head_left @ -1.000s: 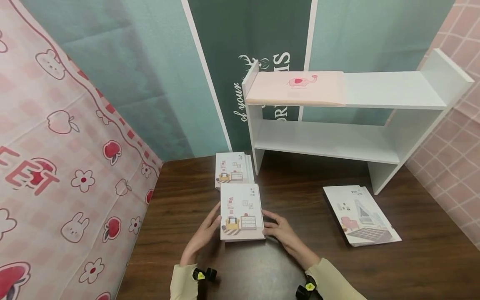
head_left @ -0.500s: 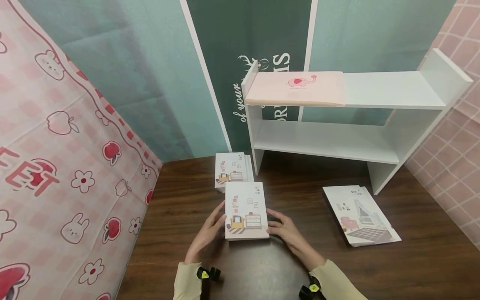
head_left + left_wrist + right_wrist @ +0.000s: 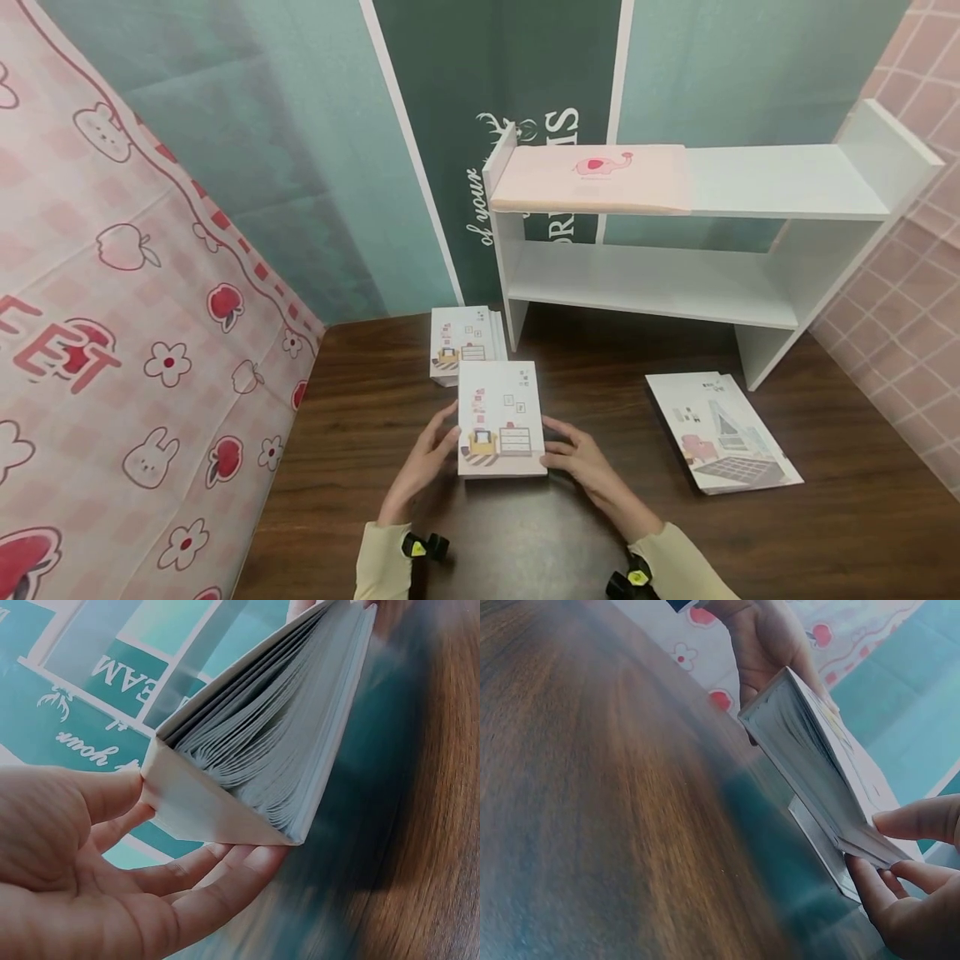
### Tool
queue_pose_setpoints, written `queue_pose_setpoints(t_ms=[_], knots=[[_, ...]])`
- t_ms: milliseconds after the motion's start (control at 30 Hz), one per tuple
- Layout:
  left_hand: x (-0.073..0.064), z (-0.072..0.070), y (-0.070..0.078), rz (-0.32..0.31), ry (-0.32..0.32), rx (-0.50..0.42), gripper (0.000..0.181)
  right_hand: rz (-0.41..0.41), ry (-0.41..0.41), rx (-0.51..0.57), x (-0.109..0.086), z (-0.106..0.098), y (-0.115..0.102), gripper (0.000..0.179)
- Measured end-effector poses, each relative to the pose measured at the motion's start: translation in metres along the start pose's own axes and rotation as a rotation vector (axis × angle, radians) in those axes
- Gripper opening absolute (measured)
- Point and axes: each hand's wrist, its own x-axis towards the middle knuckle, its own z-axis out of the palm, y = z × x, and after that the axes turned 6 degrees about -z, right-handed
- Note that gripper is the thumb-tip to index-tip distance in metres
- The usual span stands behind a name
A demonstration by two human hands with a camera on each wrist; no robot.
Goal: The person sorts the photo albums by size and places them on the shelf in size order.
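Both hands hold a thick white book [image 3: 502, 417] with a drawing of a yellow armchair and a dresser on its cover. My left hand [image 3: 420, 462] grips the spine side, its thumb at the upper edge and its fingers under the lower edge in the left wrist view. My right hand [image 3: 588, 471] pinches the opposite side, thumb on top and fingers below, as the right wrist view shows. The page block [image 3: 255, 750] fans slightly between the covers. Behind the held book, a stack of similar white books [image 3: 459, 333] lies on the table, partly overlapped by it.
A white two-tier shelf [image 3: 652, 279] stands at the back right, with a pink elephant-print book [image 3: 592, 179] lying on its top board. More white books [image 3: 723, 433] lie at the right of the dark wooden table [image 3: 360, 400]. A patterned pink cloth [image 3: 165, 358] hangs at the left.
Both hands have moved a little to the right with the book between them, and slightly away from the person. The stack, the shelf and the books on the right have stayed in place.
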Motion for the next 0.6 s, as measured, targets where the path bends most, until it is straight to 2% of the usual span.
queue_pose_setpoints(t_ms=[267, 600], knots=[[0.006, 0.004, 0.004, -0.003, 0.002, 0.001, 0.053, -0.012, -0.026, -0.002, 0.0, -0.009, -0.003, 0.069], [0.009, 0.007, 0.01, 0.009, -0.002, 0.009, 0.053, 0.014, 0.002, -0.003, -0.001, -0.014, -0.006, 0.068]])
